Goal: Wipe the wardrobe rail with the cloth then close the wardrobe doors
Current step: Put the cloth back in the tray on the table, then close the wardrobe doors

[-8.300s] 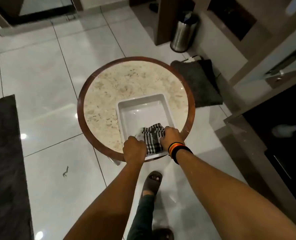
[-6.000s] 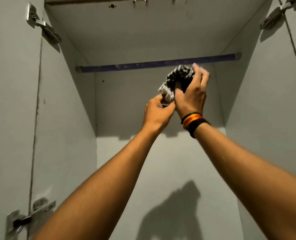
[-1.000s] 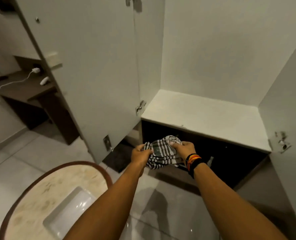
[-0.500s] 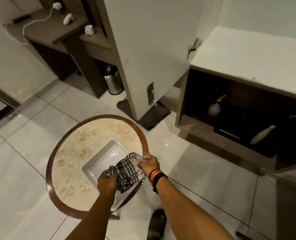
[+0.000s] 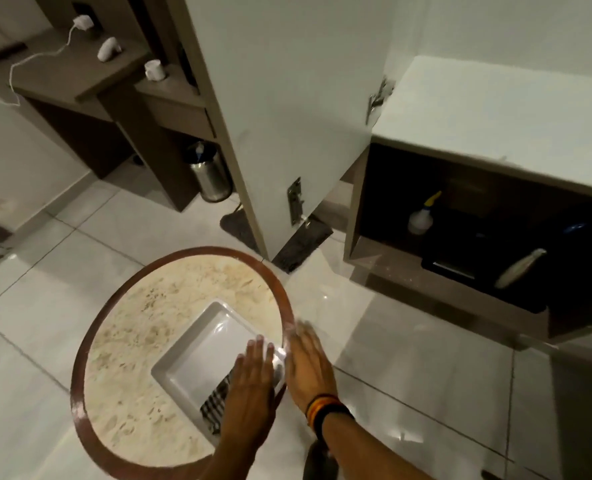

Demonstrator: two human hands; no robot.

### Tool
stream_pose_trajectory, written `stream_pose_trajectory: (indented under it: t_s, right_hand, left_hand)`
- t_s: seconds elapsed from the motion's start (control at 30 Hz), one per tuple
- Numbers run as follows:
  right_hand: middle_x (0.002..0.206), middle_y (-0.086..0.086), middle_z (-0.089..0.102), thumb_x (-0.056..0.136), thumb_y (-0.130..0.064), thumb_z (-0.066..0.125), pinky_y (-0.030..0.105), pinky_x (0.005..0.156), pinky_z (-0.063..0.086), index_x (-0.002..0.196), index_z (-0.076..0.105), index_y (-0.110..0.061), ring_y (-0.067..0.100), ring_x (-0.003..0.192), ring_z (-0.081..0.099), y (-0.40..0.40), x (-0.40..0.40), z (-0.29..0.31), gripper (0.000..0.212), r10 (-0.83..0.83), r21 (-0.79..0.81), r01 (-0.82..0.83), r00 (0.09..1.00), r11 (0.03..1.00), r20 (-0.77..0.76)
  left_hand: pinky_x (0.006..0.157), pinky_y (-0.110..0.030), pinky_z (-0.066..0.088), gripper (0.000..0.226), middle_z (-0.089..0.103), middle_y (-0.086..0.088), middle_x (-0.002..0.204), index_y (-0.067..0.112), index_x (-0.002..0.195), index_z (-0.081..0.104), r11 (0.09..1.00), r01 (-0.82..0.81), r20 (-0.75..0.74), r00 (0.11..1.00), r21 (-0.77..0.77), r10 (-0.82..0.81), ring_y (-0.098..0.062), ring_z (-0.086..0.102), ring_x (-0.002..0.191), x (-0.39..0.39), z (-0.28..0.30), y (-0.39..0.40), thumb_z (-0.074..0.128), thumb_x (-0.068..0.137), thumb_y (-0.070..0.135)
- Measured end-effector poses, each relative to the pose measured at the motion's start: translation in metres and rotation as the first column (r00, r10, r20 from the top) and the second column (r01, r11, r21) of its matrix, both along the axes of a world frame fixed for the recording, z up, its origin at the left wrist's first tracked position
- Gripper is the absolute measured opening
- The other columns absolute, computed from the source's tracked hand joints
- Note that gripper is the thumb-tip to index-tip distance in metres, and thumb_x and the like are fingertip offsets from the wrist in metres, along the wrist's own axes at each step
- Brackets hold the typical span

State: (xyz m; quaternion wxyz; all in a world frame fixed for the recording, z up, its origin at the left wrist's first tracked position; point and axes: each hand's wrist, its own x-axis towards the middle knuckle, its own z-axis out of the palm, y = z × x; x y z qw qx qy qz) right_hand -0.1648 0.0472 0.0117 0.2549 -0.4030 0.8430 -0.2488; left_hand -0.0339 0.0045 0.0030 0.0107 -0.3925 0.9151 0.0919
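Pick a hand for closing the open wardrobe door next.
Left, probably. The left hand is open above the cloth, on the side nearer the free edge of the wardrobe door; the right hand, also open, sits further right.

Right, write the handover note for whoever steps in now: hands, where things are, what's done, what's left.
Left hand: open, fingers flat, over the cloth, not gripping it.
Right hand: open and empty, beside the tray's right edge.
Cloth: checked, lying in the near corner of the white tray on the round table, partly hidden under the left hand.
Wardrobe door: the left one stands wide open; the right one is out of view.
Done: cloth put down in the tray. The rail is not in view, so the wiping cannot be checked.
Left: close the wardrobe doors.
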Motion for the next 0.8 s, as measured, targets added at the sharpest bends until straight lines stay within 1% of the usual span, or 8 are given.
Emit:
stream_pose_trajectory:
  t_s: [0.03,0.07,0.13,0.2,0.27,0.37,0.5,0.8]
  right_hand:
    - [0.169,0.007,0.018,0.104,-0.029,0.032,0.044,0.128,0.017,0.158,0.030,-0.018,0.027,0.157,0.017,0.011,-0.015,0.012,0.056,0.009,-0.024,-0.014,0.983,1.000,-0.185]
    - [0.169,0.009,0.009,0.103,-0.033,0.024,0.046,0.127,0.005,0.160,0.022,-0.016,0.028,0.157,0.010,0.021,-0.029,0.025,0.060,-0.010,-0.048,-0.005,0.952,0.999,-0.307]
    - [0.167,0.010,0.004,0.103,-0.041,0.015,0.047,0.121,-0.006,0.161,0.017,-0.014,0.030,0.156,0.010,0.043,-0.069,0.063,0.063,-0.080,-0.071,0.055,0.896,0.996,-0.438]
    - [0.168,0.011,0.009,0.103,-0.033,0.036,0.052,0.121,-0.001,0.160,0.020,-0.013,0.031,0.156,0.016,0.059,-0.105,0.094,0.063,-0.137,-0.085,0.108,0.834,0.990,-0.535]
    - [0.169,0.013,0.011,0.099,-0.028,0.050,0.055,0.121,0.006,0.161,0.019,-0.011,0.032,0.157,0.014,0.075,-0.142,0.136,0.071,-0.205,-0.114,0.172,0.767,0.979,-0.608]
    - [0.169,0.015,0.010,0.101,-0.029,0.043,0.056,0.122,0.009,0.160,0.018,-0.007,0.033,0.157,0.012,0.090,-0.191,0.206,0.068,-0.289,-0.185,0.223,0.684,0.957,-0.670]
    - [0.170,0.013,-0.004,0.103,-0.033,0.036,0.058,0.126,0.008,0.162,0.005,-0.008,0.031,0.158,-0.001,0.111,-0.247,0.309,0.071,-0.385,-0.272,0.275,0.585,0.922,-0.714]
    - [0.170,0.016,0.005,0.101,-0.028,0.043,0.061,0.125,0.012,0.161,0.012,-0.006,0.032,0.158,0.005,0.206,-0.328,0.541,0.071,-0.622,-0.552,0.336,0.155,0.763,-0.767]
  left_hand:
    - [0.127,-0.043,0.003,0.078,0.000,-0.010,0.171,0.014,0.163,0.021,0.993,0.108,-0.047,0.993,-0.057,-0.111,-0.031,0.010,0.158,-0.020,0.011,0.000,0.057,0.098,0.038]
    - [0.126,-0.045,0.006,0.076,-0.002,-0.010,0.172,0.013,0.163,0.020,0.976,0.187,-0.069,0.978,-0.107,-0.195,-0.032,0.010,0.158,-0.040,0.022,-0.002,0.056,0.098,0.030]
    - [0.125,-0.046,0.005,0.079,-0.002,-0.010,0.172,0.012,0.163,0.016,0.956,0.232,-0.135,0.957,-0.177,-0.257,-0.028,0.004,0.160,-0.090,0.060,-0.003,0.056,0.098,0.030]
    - [0.127,-0.046,0.002,0.080,-0.001,-0.012,0.172,0.011,0.164,0.010,0.942,0.249,-0.189,0.937,-0.225,-0.293,-0.027,-0.002,0.160,-0.138,0.097,-0.005,0.053,0.100,0.032]
    - [0.127,-0.049,0.007,0.075,-0.002,-0.013,0.172,0.009,0.163,0.007,0.910,0.294,-0.240,0.899,-0.292,-0.367,-0.028,0.000,0.160,-0.183,0.142,-0.002,0.046,0.102,0.028]
    - [0.128,-0.048,0.010,0.066,-0.003,-0.013,0.172,0.008,0.163,0.007,0.870,0.347,-0.352,0.812,-0.350,-0.465,-0.027,0.002,0.160,-0.242,0.212,0.003,0.032,0.106,0.028]
    - [0.127,-0.049,0.009,0.068,-0.005,-0.012,0.172,0.007,0.163,0.008,0.810,0.367,-0.424,0.711,-0.456,-0.561,-0.026,-0.002,0.160,-0.309,0.318,0.017,0.038,0.105,0.026]
    - [0.128,-0.050,0.012,0.063,0.001,-0.015,0.172,0.005,0.163,0.008,0.562,0.317,-0.424,0.411,-0.764,-0.807,-0.030,0.001,0.160,-0.418,0.568,0.104,0.028,0.108,0.028]
